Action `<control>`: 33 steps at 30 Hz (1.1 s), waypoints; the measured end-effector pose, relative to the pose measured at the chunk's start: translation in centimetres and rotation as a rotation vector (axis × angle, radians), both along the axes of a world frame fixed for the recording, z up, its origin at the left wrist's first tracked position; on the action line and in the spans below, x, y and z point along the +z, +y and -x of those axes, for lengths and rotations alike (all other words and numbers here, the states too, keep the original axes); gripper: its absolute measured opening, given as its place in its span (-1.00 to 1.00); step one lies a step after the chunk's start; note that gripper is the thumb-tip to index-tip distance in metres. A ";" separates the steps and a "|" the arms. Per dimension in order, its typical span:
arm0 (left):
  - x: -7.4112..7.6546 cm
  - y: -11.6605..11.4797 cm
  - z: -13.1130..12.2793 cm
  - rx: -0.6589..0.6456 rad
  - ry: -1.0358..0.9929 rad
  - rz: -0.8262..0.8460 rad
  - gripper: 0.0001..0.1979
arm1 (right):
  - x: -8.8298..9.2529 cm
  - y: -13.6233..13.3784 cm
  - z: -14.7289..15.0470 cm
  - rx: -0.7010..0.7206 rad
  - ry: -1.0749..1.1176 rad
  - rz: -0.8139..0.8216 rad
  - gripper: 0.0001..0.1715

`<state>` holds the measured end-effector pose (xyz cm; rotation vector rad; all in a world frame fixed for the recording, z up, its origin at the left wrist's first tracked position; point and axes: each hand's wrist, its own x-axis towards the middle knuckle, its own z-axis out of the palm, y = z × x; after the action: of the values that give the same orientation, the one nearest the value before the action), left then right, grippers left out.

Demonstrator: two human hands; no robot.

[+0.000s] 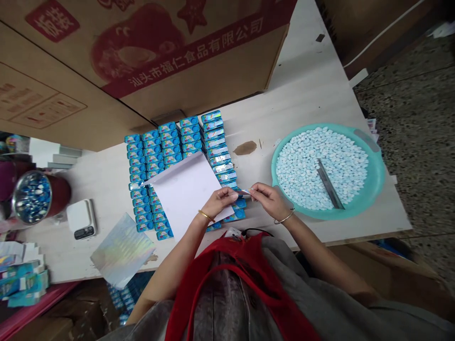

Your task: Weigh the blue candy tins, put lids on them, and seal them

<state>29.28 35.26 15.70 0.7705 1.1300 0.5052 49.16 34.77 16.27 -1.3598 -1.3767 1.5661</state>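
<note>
Between my two hands is a small, thin, coloured strip (244, 192), held level; its exact kind is too small to make out. My left hand (222, 201) pinches its left end, over the right edge of a white paper sheet (188, 189). With thumb and fingers closed, my right hand (269, 199) grips the other end. Rows of small blue tins (170, 142) stand under and around the sheet, several with shiny labels on their tops. To the right of my right hand sits a turquoise basin (377, 166) full of pale blue candies (302, 161), with a metal scoop-like channel (330, 184) lying in them.
Large cardboard boxes (213, 66) wall off the back of the white table (302, 71). To the left are a shiny holographic sheet (122, 248), a white scale (81, 218) and a metal pot (31, 196) of blue-and-white wrapped pieces. Flattened blue cartons (24, 284) lie at far left.
</note>
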 end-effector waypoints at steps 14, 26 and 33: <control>-1.0 -1.2 -0.4 -0.077 0.668 -0.166 -0.62 | -4.7 -1.3 1.1 -0.010 -0.229 -0.018 -0.64; -0.4 -0.6 -1.4 -0.135 0.902 -0.221 -0.71 | -6.1 -1.0 0.9 0.021 -0.299 -0.061 -0.63; 0.0 -0.6 -1.9 -0.284 1.065 -0.294 -0.72 | -7.0 -1.0 0.9 0.023 -0.299 -0.052 -0.62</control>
<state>31.19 34.69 15.67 1.5174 1.8942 -0.0297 48.22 33.77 9.29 -1.5994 -1.6018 1.3704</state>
